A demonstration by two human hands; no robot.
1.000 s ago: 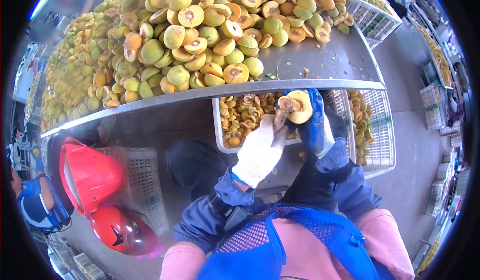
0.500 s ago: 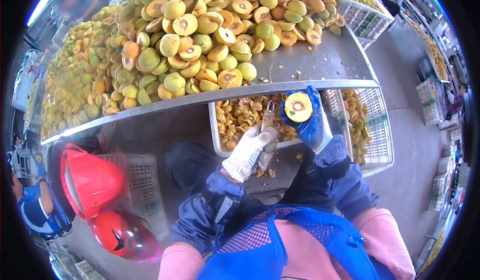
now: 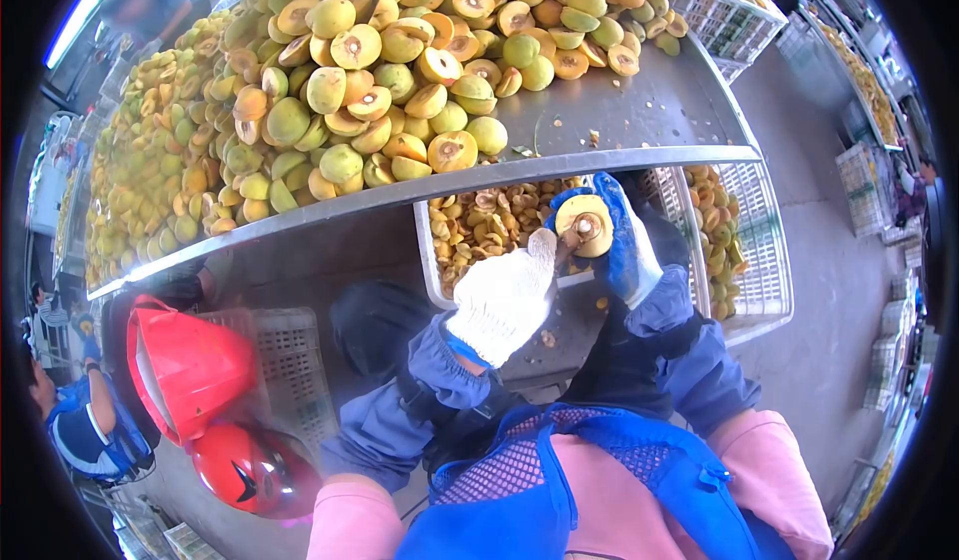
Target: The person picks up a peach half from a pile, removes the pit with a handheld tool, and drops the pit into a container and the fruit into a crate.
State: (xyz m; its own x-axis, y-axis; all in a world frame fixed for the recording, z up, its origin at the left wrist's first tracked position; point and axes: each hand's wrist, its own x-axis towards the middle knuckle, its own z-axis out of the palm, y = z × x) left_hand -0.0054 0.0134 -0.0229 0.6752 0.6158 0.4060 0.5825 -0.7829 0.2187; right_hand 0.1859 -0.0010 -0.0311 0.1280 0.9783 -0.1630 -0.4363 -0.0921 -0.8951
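Observation:
My left hand [image 3: 504, 300], in a white knitted glove, is closed round a small hand tool, mostly hidden by the glove. Its working end is at the cut face of a halved yellow fruit [image 3: 589, 222], over the pit. My right hand [image 3: 629, 250], in a blue-coated glove, holds that fruit half, cut side facing up toward me. Both hands are just below the metal table's front rim [image 3: 440, 186]. Beneath them is a white crate [image 3: 432, 265] full of small fruit pieces. Many halved fruits [image 3: 340, 90] are heaped on the table.
A white crate of fruit [image 3: 764, 250] stands at the right, under the table edge. A red bag [image 3: 190, 365] and a red helmet [image 3: 245, 470] are at the lower left. Another person [image 3: 100, 420] is at the far left. More crates [image 3: 864, 190] line the right side.
My left hand has moved up and right, bringing the tool from beside the fruit half onto its cut face. My right hand still holds the half, now slightly further left.

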